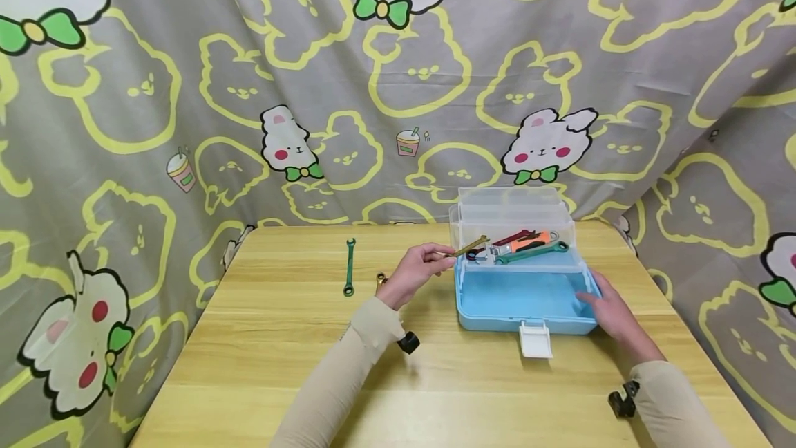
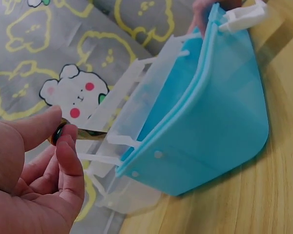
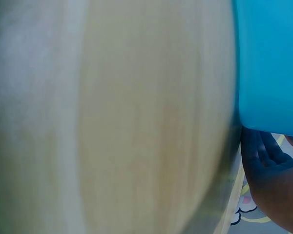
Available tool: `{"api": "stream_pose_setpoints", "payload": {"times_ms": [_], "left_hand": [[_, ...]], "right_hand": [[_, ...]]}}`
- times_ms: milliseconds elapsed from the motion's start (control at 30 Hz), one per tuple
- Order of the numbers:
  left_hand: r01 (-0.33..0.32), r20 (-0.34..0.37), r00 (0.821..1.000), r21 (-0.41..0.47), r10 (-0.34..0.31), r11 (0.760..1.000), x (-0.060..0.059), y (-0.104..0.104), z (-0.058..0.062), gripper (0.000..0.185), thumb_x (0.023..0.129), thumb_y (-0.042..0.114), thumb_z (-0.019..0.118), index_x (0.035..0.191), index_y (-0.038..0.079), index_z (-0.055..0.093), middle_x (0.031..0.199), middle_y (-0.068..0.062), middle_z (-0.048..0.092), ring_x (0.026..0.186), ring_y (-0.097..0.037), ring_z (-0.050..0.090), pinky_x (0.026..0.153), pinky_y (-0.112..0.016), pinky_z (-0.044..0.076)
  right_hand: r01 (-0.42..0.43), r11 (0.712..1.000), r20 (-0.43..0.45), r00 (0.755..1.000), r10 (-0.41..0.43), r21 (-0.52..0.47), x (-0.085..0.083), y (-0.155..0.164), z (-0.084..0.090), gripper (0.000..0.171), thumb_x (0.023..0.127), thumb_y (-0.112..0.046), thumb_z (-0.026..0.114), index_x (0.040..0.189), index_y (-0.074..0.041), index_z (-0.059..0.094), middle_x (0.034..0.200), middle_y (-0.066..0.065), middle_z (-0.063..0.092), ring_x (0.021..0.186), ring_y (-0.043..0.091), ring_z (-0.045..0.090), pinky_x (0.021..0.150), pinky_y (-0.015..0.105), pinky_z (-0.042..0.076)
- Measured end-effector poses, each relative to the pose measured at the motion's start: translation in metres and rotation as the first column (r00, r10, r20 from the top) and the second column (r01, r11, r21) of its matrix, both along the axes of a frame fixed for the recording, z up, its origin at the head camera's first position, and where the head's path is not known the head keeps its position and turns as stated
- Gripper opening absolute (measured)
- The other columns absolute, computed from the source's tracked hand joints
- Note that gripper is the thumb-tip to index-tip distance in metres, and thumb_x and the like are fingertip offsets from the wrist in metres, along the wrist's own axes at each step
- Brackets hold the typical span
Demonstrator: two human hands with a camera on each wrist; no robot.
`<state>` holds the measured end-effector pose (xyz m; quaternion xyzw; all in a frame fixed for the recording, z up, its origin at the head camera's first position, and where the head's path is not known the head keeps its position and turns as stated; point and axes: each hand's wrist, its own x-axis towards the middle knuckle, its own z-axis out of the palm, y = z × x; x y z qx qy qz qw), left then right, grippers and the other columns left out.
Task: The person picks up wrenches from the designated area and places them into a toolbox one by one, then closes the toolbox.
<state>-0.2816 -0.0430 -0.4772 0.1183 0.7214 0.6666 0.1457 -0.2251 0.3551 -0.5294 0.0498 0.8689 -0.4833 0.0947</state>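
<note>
My left hand (image 1: 418,272) pinches a gold wrench (image 1: 471,246) between thumb and fingers, its far end over the clear tray (image 1: 539,267) of a light blue toolbox (image 1: 522,296). In the left wrist view, the same wrench (image 2: 90,134) points toward the tray. My right hand (image 1: 612,310) holds the toolbox's right side, thumb over the rim and inside, fingers outside. Within the tray lie a green wrench (image 1: 535,252), a dark red tool (image 1: 517,234) and an orange-and-black tool (image 1: 539,240). The right wrist view shows the hand (image 3: 276,180) against the blue wall, mostly in shadow.
Left on the wooden table (image 1: 280,337) lies another green wrench (image 1: 350,267). Nearer my left hand is a gold piece (image 1: 381,280), partly hidden by that hand. The toolbox's white latch (image 1: 535,341) hangs down in front. A patterned curtain (image 1: 348,88) stands behind the table.
</note>
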Motion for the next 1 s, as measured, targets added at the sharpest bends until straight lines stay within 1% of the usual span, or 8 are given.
{"api": "stream_pose_setpoints", "payload": {"times_ms": [100,233,367,467,533,733,867,1000], "left_hand": [[0.001,-0.005,1.0,0.011,-0.001,1.0,0.0,0.0,0.001,0.028,0.099,0.017,0.072,0.126,0.007,0.072,0.105,-0.009,0.073,0.089,-0.012,0.066,0.084,-0.031,0.053],[0.018,-0.007,1.0,-0.01,-0.018,1.0,0.0,0.001,0.004,0.031,0.099,0.017,0.072,0.129,0.01,0.071,0.11,-0.006,0.072,0.091,-0.013,0.064,0.083,-0.029,0.054],[0.019,-0.038,0.999,-0.05,-0.021,0.999,-0.003,0.008,0.005,0.031,0.1,0.018,0.071,0.131,0.013,0.071,0.113,-0.005,0.07,0.101,-0.025,0.066,0.084,-0.029,0.055],[0.002,-0.065,0.998,-0.081,-0.008,0.997,-0.007,0.014,0.004,0.03,0.1,0.019,0.072,0.129,0.013,0.072,0.109,-0.004,0.071,0.106,-0.033,0.065,0.081,-0.028,0.055],[-0.006,-0.075,0.997,-0.102,-0.001,0.995,-0.01,0.018,0.004,0.029,0.1,0.02,0.071,0.128,0.013,0.073,0.107,-0.004,0.071,0.103,-0.032,0.066,0.079,-0.026,0.055],[-0.021,-0.113,0.994,-0.135,0.006,0.991,-0.018,0.029,0.003,0.027,0.1,0.017,0.07,0.126,0.012,0.073,0.105,-0.007,0.071,0.09,-0.012,0.064,0.077,-0.026,0.056],[-0.018,-0.156,0.988,-0.179,-0.01,0.984,-0.02,0.035,0.0,0.026,0.1,0.014,0.07,0.126,0.011,0.073,0.103,-0.005,0.07,0.089,-0.01,0.062,0.081,-0.033,0.058],[-0.026,-0.177,0.984,-0.225,-0.014,0.974,-0.02,0.038,0.0,0.025,0.1,0.013,0.07,0.125,0.013,0.074,0.102,-0.003,0.071,0.088,-0.009,0.062,0.077,-0.028,0.057]], "right_hand": [[-0.004,1.0,-0.003,1.0,0.004,-0.001,-0.001,0.001,-0.001,0.073,0.111,-0.023,0.039,0.164,-0.002,-0.006,0.166,0.037,-0.003,0.15,0.063,-0.001,0.115,0.082,0.004],[-0.006,1.0,-0.001,1.0,0.006,0.002,-0.001,0.002,-0.001,0.074,0.111,-0.025,0.039,0.164,-0.003,-0.007,0.166,0.037,-0.003,0.15,0.064,-0.001,0.115,0.082,0.004],[-0.001,1.0,-0.005,1.0,0.001,0.005,0.0,0.002,-0.001,0.074,0.111,-0.024,0.04,0.165,-0.003,-0.006,0.166,0.037,-0.003,0.15,0.064,-0.001,0.114,0.082,0.004],[-0.001,1.0,-0.012,1.0,0.001,0.007,-0.001,0.002,-0.001,0.073,0.111,-0.023,0.04,0.165,-0.003,-0.006,0.166,0.037,-0.003,0.15,0.064,-0.001,0.115,0.082,0.004],[-0.002,1.0,-0.014,1.0,0.002,0.004,-0.001,0.002,-0.001,0.073,0.111,-0.023,0.04,0.164,-0.002,-0.006,0.166,0.037,-0.003,0.15,0.063,-0.002,0.115,0.082,0.003],[0.0,1.0,-0.005,1.0,0.0,0.008,-0.001,0.001,-0.001,0.073,0.111,-0.024,0.039,0.164,-0.002,-0.007,0.167,0.036,-0.004,0.15,0.063,-0.002,0.115,0.081,0.003],[0.004,1.0,0.007,1.0,-0.004,0.003,0.0,0.0,-0.001,0.073,0.111,-0.025,0.039,0.164,-0.003,-0.007,0.167,0.035,-0.005,0.15,0.062,-0.003,0.115,0.081,0.003],[0.005,1.0,0.013,1.0,-0.005,-0.001,0.001,-0.001,-0.001,0.074,0.112,-0.025,0.039,0.165,-0.004,-0.008,0.167,0.035,-0.005,0.151,0.062,-0.004,0.115,0.081,0.003]]}}
